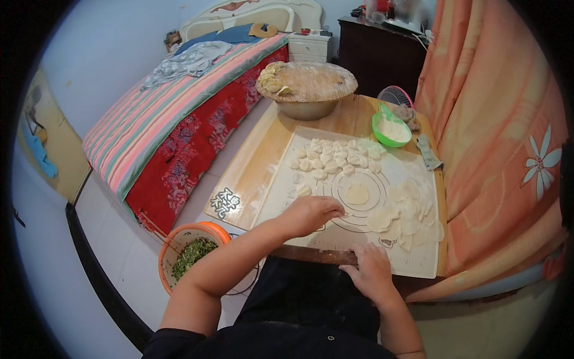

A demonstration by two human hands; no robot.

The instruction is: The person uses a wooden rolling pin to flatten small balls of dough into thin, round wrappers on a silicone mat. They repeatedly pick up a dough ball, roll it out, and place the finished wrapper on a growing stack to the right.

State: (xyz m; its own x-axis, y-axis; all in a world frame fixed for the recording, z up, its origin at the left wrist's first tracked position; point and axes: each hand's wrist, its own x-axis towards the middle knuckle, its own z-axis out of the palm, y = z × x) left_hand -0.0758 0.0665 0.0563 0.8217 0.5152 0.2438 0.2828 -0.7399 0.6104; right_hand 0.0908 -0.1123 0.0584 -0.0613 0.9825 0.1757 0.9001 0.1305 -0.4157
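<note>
My left hand (316, 215) hovers over or touches the floured mat (278, 197), fingertips bunched; whether anything is between them cannot be told. One flattened dough round (357, 194) lies on the mat's printed circles, just beyond those fingers. At the mat's near edge, my right hand (370, 269) grips the right end of a dark wooden rod (314, 254), perhaps a rolling pin. Thin dough wrappers (406, 215) overlap on the mat's right side. Small dough pieces (332, 166) cluster on its far side, and a separate piece (304, 190) lies left of the circles.
A round floured board (314, 78) with folded dumplings (271, 78) covers a basin (307, 109) at the table's far end. A green bowl of flour (390, 130) stands far right, near a cloth (429, 152) and curtain (484, 134). An orange bucket (166, 264) holds chopped green filling (193, 256) at left.
</note>
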